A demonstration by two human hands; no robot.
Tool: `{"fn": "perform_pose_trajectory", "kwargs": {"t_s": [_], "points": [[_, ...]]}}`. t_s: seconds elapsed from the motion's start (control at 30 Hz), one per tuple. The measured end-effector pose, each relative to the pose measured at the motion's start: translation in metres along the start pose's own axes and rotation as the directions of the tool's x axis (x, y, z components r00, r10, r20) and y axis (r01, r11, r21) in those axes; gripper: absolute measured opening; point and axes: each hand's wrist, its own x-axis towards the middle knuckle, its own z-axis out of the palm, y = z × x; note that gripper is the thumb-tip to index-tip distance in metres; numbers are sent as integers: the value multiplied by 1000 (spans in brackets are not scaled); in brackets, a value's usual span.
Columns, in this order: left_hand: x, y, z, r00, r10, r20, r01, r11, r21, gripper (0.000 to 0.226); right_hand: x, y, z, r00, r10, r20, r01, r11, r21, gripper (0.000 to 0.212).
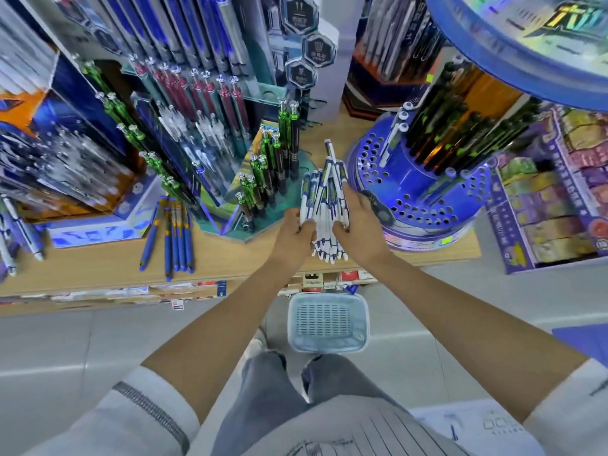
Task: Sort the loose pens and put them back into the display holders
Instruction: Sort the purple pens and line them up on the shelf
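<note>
Hands, left hand (293,226) and right hand (358,222), apparently grip white pens (325,205) bundle.

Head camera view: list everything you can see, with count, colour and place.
pen bundle: one, many pens, white and blue, above the shelf.
loose pens: several, blue and orange, lying on shelf, left.
round holder: one, blue, perforated, right of bundle.
green pens: many, green, upright, left of bundle.
basket: one, pale blue, on floor.
shelf: one, wooden.
left hand: grips bundle's left side.
right hand: grips bundle's right side.
</note>
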Motion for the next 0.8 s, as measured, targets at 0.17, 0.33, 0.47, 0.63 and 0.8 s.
{"fn": "perform_pose_trajectory", "kwargs": {"t_s": [0.17, 0.33, 0.47, 0.63, 0.8], "points": [[-3, -1, -4, 996, -86, 24, 88, 991, -97, 17, -13, 1, -3, 997, -40, -61, 41, 999, 12, 52], [-3, -9, -12, 992, -104, 69, 110, 989, -101, 24, -17, -1, 5, 995, 52, -81, -26, 957, 288, 19], [-5, -15, -16, 994, -61, 90, 70, 993, -100, 24, -18, -7, 18, 975, 141, 172, -202, 885, 419, 11], [-7, -12, -15, 995, -48, 92, 60, 990, -126, 24, -21, -13, 21, 966, 179, 189, -254, 802, 541, 17], [-4, -5, -18, 1000, -9, -4, 8, 999, -40, 29, -18, -18, 5, 957, 264, 121, -278, 711, 646, 11]]}}
